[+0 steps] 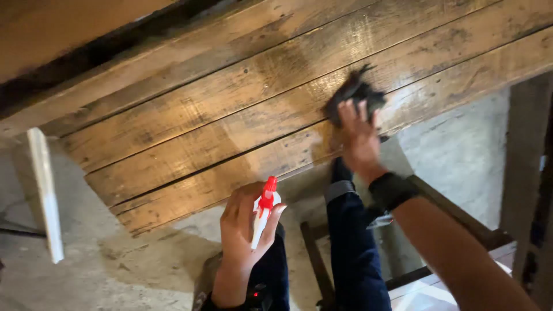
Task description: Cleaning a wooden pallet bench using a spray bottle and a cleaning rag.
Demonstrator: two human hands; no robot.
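Note:
My right hand [358, 137] presses a dark cloth [352, 94] flat against the worn plank top of a wooden bench or table [230, 121], near its right part. A black band sits on that wrist. My left hand [245, 230] is held lower, just off the front edge of the planks, closed around a white spray bottle with a red nozzle [264, 208]. The wood around the cloth looks wet and shiny.
The floor [103, 270] below is bare grey concrete. A white strip of wood [46, 196] lies on it at left. My legs in dark trousers [351, 247] are below the hands. Dark wooden frame pieces [527, 173] stand at right.

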